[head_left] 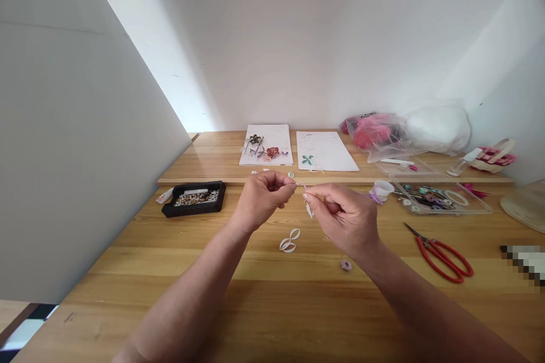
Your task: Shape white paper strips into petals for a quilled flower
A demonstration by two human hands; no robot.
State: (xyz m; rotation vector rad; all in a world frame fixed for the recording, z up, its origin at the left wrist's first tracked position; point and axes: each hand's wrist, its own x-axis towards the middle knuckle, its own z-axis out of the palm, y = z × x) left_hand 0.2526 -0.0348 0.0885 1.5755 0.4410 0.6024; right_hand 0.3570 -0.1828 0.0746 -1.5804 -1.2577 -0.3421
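Above the middle of the table, my left hand [267, 195] and my right hand [343, 215] are nearly fingertip to fingertip. Each closes thumb and finger on a thin lilac thread [305, 187]; a tiny pale bit at the left fingertips is too small to name. A white leaf-shaped paper piece [309, 211] shows just below my right fingertips, partly hidden by them. On the table under my hands lie white paper loops [290, 241] shaped like leaves. A small lilac thread bobbin [346, 265] rests below my right wrist.
A black tray [193, 198] of beads stands left. Red-handled scissors [443, 255] and a clear box [443, 195] of small parts lie right. On the raised back shelf are white sheets [327, 147] with flower ornaments, bags of stuffing [438, 125] and a small basket [494, 157].
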